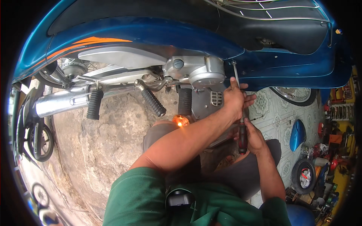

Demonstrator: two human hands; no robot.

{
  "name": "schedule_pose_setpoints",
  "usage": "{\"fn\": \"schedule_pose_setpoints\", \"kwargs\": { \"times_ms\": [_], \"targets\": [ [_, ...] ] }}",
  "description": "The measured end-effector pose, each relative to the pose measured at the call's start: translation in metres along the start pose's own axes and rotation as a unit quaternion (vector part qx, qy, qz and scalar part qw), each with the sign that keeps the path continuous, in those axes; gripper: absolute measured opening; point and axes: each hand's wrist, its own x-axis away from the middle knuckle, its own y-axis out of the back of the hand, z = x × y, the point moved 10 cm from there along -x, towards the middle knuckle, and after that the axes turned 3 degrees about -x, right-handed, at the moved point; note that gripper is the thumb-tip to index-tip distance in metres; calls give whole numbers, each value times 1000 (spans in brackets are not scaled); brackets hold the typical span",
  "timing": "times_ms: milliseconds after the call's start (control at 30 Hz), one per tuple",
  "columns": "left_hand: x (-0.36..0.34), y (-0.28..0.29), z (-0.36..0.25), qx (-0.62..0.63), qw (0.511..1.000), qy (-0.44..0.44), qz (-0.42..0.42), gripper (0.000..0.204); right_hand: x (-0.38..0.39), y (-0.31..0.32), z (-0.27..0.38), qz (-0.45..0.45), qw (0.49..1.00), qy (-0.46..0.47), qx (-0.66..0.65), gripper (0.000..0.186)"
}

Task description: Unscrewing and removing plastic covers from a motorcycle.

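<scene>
Screwdriver (243, 140) is being held tip-to blue panel (279, 64), handle being gripped by right hand's (257, 140) fingers. Shaft being crossed by left hand (236, 98), fingers part-spread, grip can't be told. Tyre (295, 176) being kept toward tiled floor's (279, 126) right edge.

I see the screwdriver's shaft (236, 73) as bright, smooth metal, its handle (243, 141) as hard, shiny plastic. The blue body panel (181, 37) looks glossy to me, painted smooth; the engine casing (206, 69) is silvery metal with a satin sheen. I get mirror-like chrome off the exhaust pipe (62, 101), whereas the ribbed footrest (95, 105) reads as matt rubber. The concrete ground (113, 139) looks rough and pitted, the patterned tiles (281, 130) smoother. The green shirt (135, 199) shows me matt, textured cloth.
</scene>
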Motion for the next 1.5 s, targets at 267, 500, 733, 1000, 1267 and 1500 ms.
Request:
{"fn": "schedule_pose_setpoints", "kwargs": {
  "times_ms": [267, 500, 733, 1000, 1267, 1500],
  "targets": [
    [-4, 5, -17, -119, 989, -67, -56, 46, -10, 2, 26, -32, 993, 91, 63, 24],
    [-5, 3, -11, -8, 998, -52, -27, 46, -16, -6, 15, 37, 998, 31, 33, 22],
    [5, -1, -16, -3, 1000, 27, 4, 42, -16, -9, 23, 14, 999, 17, -48, 18],
    [0, 5, -26, -75, 995, -49, -32, 37, -27, 5, 29, -4, 997, 48, 55, 15],
    [-8, 3, -24, -2, 1000, -13, 17, 32, -15, -1, 27, -29, 997, 71, 22, 40],
    [-8, 0, -24, 8, 1000, -20, -15, 32, 80, -4, 10, -159, 905, 317, 236, 61]
  ]
}}
